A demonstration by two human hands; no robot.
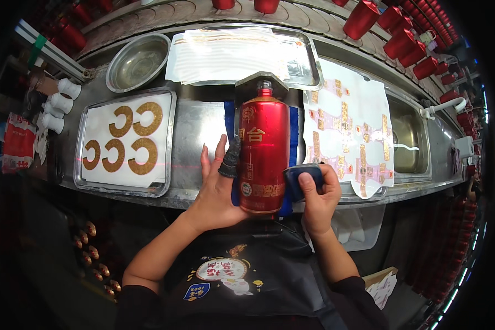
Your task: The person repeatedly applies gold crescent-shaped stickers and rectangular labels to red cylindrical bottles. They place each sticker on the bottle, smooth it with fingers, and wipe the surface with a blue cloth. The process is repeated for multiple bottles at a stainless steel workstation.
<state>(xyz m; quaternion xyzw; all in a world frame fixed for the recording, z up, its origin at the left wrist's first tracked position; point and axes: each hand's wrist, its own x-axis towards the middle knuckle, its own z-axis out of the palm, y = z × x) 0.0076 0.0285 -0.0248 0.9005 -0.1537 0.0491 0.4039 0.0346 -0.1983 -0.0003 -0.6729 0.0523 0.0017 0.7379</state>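
Observation:
A glossy red bottle (264, 148) with gold lettering lies in front of me, neck pointing away, on a dark stand (283, 83) with blue cloth (293, 132) showing at its sides. My left hand (214, 192) is against the bottle's lower left side. Its fingers are spread and extended, and a black finger sleeve (230, 159) on one of them touches the bottle. Pinched in my right hand (320, 201) is a dark blue flat pad (303, 181), close to the bottle's lower right side. The pad's exact kind is unclear.
Left, a metal tray (169, 118) bears several gold C-shaped decals (143, 155). Behind are a metal bowl (137, 63) and white strip sheets (225, 55). Right are a patterned decal sheet (349, 129) and a sink (410, 140) with a white faucet (448, 106). Red bottles (361, 19) line a conveyor (165, 16).

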